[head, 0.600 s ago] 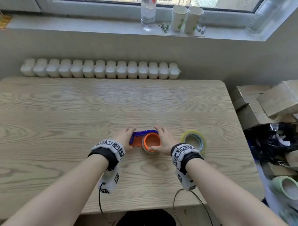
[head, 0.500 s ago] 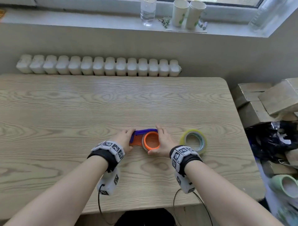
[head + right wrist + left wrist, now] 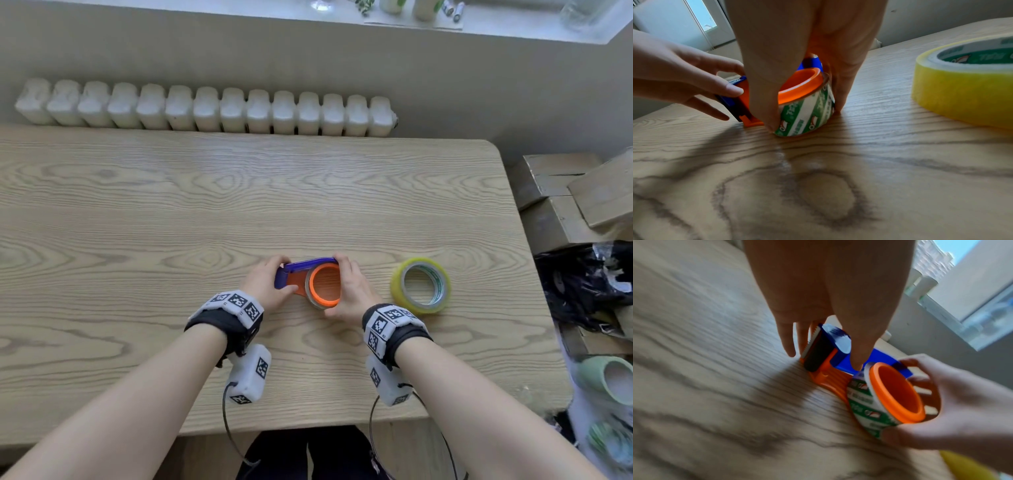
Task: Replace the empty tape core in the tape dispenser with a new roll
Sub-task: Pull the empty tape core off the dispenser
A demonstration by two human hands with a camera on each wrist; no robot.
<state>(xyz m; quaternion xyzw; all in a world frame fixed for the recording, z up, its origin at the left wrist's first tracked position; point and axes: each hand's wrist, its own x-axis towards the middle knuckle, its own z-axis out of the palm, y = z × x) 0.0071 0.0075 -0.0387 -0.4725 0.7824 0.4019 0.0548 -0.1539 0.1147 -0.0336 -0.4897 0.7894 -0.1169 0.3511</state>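
A blue and orange tape dispenser [image 3: 294,274] lies on its side on the wooden table [image 3: 171,222]. Its orange hub [image 3: 325,284] carries the empty core [image 3: 861,404], a thin white ring with green print, also seen in the right wrist view as the core [image 3: 807,113]. My left hand [image 3: 289,274] pinches the dispenser's cutter end, thumb near, fingers far. My right hand [image 3: 334,284] curls round the core, thumb [image 3: 764,105] on the near side and fingers behind. A new yellow roll [image 3: 421,286] lies flat just right of my right hand.
A white radiator [image 3: 205,109] runs along the wall behind the table. Cardboard boxes [image 3: 565,192] and a black bag [image 3: 589,281] crowd the floor past the table's right edge. Paper cups and a bottle stand on the window sill.
The head view has dipped downward and the table looks nearer. Both hands stay in the same hold on the dispenser and the core; the yellow roll has not moved.
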